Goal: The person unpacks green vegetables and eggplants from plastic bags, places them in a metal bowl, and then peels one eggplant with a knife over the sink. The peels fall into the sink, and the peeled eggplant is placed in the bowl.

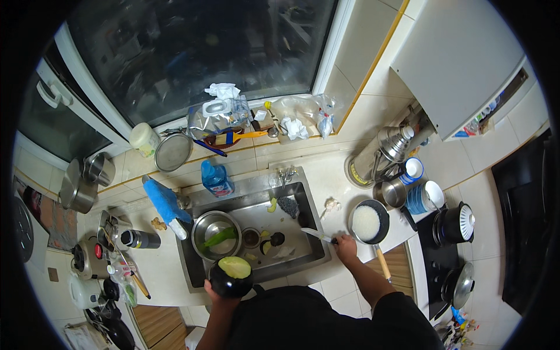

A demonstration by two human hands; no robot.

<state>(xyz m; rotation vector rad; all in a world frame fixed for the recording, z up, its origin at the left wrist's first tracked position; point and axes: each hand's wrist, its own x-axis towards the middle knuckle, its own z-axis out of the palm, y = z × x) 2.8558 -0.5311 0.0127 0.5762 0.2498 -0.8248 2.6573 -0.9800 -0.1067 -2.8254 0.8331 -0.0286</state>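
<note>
A round, dark eggplant (232,284) with a pale green cut top is gripped in my left hand (216,293), at the near edge of the steel sink (274,279). My right hand (346,248) is closed round the handle of a knife (315,234), whose blade points left over the sink's right rim. Inside the sink, a metal bowl (200,224) holds a long green pepper (220,238). Dark and pale green peel scraps (276,239) lie on the sink bottom, along with a grey scouring pad (287,205).
Right of the sink, a pan of white rice (367,223) has its wooden handle toward me, with a steel thermos (373,157) behind. A blue cloth (166,200) and a black flask (140,239) are at left. A blue bottle (216,178) stands behind the sink; a stove (437,256) is far right.
</note>
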